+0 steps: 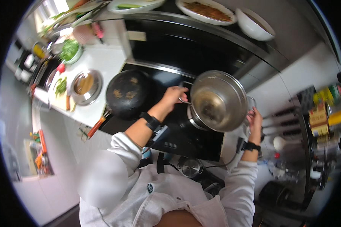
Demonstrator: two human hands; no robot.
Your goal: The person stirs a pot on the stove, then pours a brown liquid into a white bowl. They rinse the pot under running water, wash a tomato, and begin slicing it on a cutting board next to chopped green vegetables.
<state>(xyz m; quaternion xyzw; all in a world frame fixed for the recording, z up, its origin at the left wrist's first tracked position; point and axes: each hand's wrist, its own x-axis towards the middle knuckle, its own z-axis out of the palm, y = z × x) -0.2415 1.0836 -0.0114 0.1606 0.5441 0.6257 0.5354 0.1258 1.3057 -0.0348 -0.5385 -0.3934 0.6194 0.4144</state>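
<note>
A large stainless steel pot (216,105) is held over the right side of the black glass cooktop (170,133). Its inside faces me, with brownish dark staining on the bottom. The fingers of my left hand (174,98) close around the wire loop handle on its left. On the opposite side, my right hand (254,120) grips the other loop handle, partly hidden behind the fingers. Beneath the pot's left edge, a round steel rim (194,119) shows; the rest is covered. Left of my left hand, a black pan (128,95) with a wooden handle (96,128) sits on the cooktop.
On the left counter (108,61) stand a steel bowl (86,86), a cutting board with greens (61,88) and a bowl of leafy greens (69,51). Filled white dishes (207,11) line the shelf above the cooktop. Utensils (284,122) hang at right; a lidded pot (190,167) is below.
</note>
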